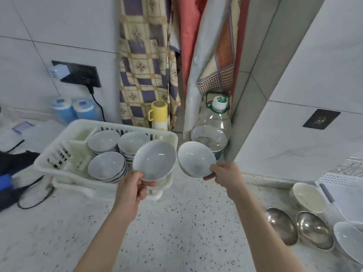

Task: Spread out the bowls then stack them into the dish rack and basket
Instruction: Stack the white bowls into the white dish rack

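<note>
My left hand (133, 186) pinches the near rim of a pale grey bowl (155, 159), held tilted over the right end of the white dish rack (59, 154). My right hand (224, 173) grips a second grey bowl (194, 157) by its rim, just right of the rack. Inside the rack stand three stacks of similar bowls: back left (103, 141), back middle (131, 142) and front (107, 166). At the right edge of the counter lie a cream bowl (308, 197), two metal bowls (281, 224) (314, 229) and a white bowl (349, 240).
A large clear water bottle (214, 126) and a yellow mug (158, 112) stand behind the rack by hanging cloths. Two blue canisters (72, 109) and a wall socket with a black cable (35, 193) are at the left. A notebook (345, 193) lies far right.
</note>
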`<state>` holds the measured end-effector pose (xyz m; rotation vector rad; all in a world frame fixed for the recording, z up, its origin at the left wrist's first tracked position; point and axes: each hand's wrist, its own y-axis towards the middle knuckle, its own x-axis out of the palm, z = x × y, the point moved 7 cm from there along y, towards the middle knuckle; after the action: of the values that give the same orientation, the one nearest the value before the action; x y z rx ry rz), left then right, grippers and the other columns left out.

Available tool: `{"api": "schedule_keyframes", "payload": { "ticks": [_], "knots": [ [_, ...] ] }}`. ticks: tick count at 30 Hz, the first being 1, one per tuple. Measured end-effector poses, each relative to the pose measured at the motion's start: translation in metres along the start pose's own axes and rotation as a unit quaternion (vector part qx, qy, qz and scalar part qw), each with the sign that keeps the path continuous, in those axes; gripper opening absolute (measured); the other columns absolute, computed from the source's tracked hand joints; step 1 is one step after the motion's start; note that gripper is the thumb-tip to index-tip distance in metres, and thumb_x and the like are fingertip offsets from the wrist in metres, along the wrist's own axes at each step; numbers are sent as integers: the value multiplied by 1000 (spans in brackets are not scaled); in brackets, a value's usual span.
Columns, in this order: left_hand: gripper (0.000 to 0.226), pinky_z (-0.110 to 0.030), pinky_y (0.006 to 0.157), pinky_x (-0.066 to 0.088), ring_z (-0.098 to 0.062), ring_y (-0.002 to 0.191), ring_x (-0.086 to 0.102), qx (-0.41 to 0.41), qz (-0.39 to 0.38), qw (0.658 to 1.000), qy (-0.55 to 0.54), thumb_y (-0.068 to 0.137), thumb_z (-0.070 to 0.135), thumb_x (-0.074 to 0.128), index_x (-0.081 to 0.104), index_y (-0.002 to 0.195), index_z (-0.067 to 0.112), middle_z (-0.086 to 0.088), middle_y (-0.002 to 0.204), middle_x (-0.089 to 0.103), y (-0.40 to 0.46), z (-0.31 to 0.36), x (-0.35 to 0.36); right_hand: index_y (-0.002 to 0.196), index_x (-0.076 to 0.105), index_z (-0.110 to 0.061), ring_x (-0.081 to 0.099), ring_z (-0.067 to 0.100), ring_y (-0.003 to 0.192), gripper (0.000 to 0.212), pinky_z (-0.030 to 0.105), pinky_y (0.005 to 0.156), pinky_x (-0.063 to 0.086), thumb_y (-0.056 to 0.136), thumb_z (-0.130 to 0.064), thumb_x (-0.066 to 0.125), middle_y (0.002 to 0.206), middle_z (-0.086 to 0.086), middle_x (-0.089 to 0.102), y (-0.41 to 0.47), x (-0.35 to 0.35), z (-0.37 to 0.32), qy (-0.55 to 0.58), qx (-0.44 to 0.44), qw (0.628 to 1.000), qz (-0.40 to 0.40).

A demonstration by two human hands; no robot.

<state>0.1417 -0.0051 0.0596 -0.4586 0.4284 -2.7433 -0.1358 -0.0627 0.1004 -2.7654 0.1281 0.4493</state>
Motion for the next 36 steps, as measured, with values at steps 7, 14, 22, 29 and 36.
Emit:
{"api": "schedule_keyframes", "payload": {
  "ticks": [7,14,22,29,36],
  "knots": [
    [16,-18,35,24,-7,38,34,23,57,997,-46,92,12,49,61,101,6,-17,67,72,31,30,-90,47,50,-3,29,21,44,26,24,44,24,73,-3,50,53,10,69,4,90,-40,-93,-44,994,-37],
    [19,-19,36,23,-8,40,31,39,58,997,-35,93,11,47,60,104,5,-20,72,73,48,48,-138,51,55,-6,41,12,37,19,19,44,37,69,-9,51,37,0,58,10,137,-55,-284,-25,959,-5],
    [19,-20,39,25,-10,42,31,22,42,999,-20,92,11,49,61,105,4,-21,73,71,69,46,-150,72,52,-11,55,9,47,4,19,42,36,74,-12,49,36,-3,57,18,173,-45,-379,9,925,5],
    [18,-19,36,24,-10,38,32,33,49,998,13,90,9,50,59,101,-2,-18,70,72,95,51,-157,74,42,-15,54,10,57,9,23,46,36,79,-10,46,62,1,65,21,193,-27,-368,59,928,-12],
    [20,-18,36,27,-9,38,33,70,25,996,53,93,10,51,60,103,-3,-12,67,72,105,62,-155,72,49,-11,60,17,56,10,21,47,44,76,-5,42,61,5,64,24,206,-10,-327,87,940,-32]
  ]
}}
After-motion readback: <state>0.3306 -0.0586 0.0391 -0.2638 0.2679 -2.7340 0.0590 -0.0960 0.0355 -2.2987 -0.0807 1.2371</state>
